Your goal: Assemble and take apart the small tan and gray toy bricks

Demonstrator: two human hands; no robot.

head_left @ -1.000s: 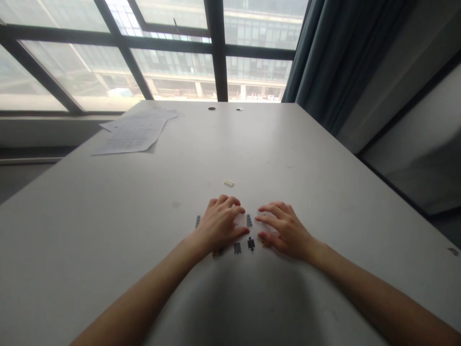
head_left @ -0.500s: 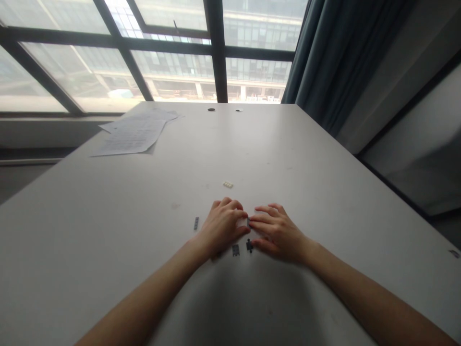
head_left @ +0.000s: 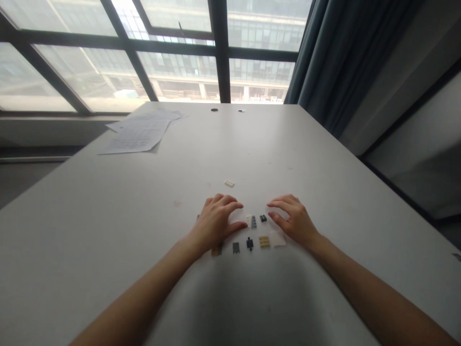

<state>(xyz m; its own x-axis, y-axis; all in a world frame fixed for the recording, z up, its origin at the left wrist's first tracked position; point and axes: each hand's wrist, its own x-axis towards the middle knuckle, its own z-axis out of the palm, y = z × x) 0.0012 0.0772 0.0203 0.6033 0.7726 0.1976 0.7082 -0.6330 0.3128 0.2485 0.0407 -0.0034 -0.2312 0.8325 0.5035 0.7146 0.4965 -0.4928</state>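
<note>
Both my hands rest on a white table (head_left: 108, 250), fingers curved and slightly apart, holding nothing. My left hand (head_left: 216, 221) lies left of a cluster of small building pieces; my right hand (head_left: 293, 218) lies to their right. Between the hands are a grey plate with a white piece beside it (head_left: 252, 221), a small black piece (head_left: 263, 218), a dark grey plate (head_left: 236, 248), a black cross-shaped piece (head_left: 249, 243), a tan plate (head_left: 264, 241) and a white plate (head_left: 278, 239). A tan piece (head_left: 216, 250) pokes out under my left wrist.
A small cream plate (head_left: 229, 183) lies alone farther up the table. Loose printed sheets (head_left: 139, 134) sit at the far left corner, near two round holes (head_left: 214, 110). A window and a dark curtain (head_left: 334, 57) stand beyond the table's far edge.
My hands, which were close together over the pieces, have drawn apart. The right hand moved right, uncovering the tan, white and small black pieces.
</note>
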